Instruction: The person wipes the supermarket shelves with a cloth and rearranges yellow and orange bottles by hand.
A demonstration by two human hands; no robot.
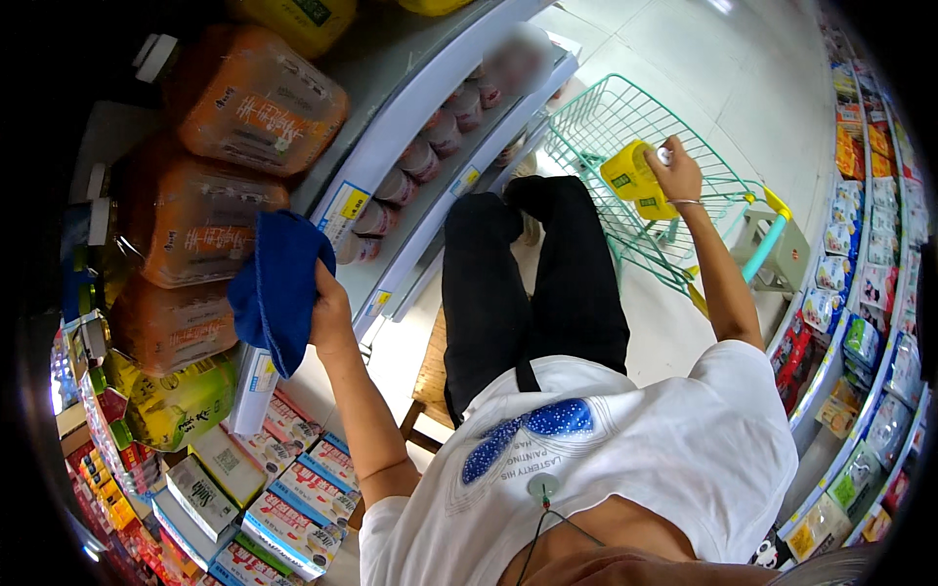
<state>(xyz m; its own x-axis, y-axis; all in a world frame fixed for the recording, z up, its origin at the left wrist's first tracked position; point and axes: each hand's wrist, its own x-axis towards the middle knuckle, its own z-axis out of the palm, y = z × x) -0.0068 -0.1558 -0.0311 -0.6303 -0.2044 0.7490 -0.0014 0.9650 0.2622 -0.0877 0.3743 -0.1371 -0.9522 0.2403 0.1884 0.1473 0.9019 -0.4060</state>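
Near shelf (384,125): my left hand (332,314) grips blue cloth (276,288).
At cart (625,109): my right hand (681,176) holds a yellow bottle (630,176), not yet released.

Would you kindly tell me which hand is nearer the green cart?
Right. The right hand appears over the cart; the left hand is away beside the orange bottles.

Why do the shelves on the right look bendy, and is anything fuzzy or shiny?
In the head view, the fisheye lens bends the right-hand shelves; a blurry patch covers part of the left shelf; glare brightens the floor up top; the blue cloth looks clear.
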